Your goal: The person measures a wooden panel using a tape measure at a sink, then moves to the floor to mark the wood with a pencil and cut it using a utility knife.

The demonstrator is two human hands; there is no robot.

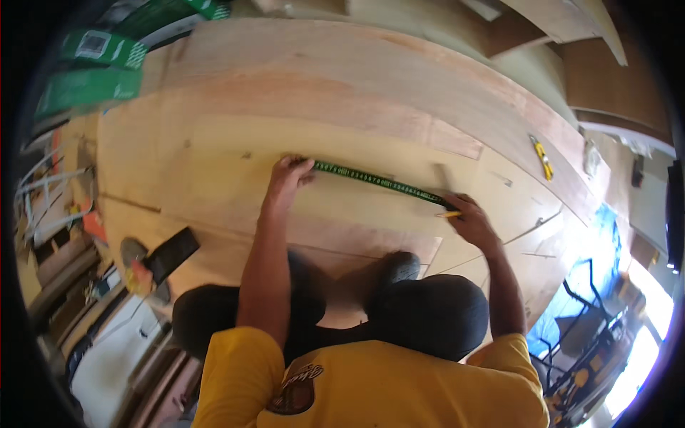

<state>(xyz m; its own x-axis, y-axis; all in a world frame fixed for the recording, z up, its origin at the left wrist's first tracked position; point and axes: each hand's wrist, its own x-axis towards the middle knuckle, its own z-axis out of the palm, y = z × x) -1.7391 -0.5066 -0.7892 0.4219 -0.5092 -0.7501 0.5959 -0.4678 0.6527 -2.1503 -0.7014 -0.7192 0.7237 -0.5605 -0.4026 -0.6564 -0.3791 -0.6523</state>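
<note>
We list first the left-hand grip (291, 173), closed on one end of a dark green measuring tape (378, 180) with pale markings. Next, the right-hand grip (469, 215), closed at the tape's other end, a yellow pencil-like stick (449, 214) projecting from its fingers. The tape stretches between the two hands, slanting down to the right, over pale plywood sheets (221, 153). We note beyond the right hand one yellow utility knife (541, 158), lying on the plywood. Farther out we enter: green boxes (107, 50), upper left; a white metal frame (61, 189), left; a dark rectangular item (175, 253), lower left, blurred; blue sheeting (606, 250), right, by bright light.
</note>
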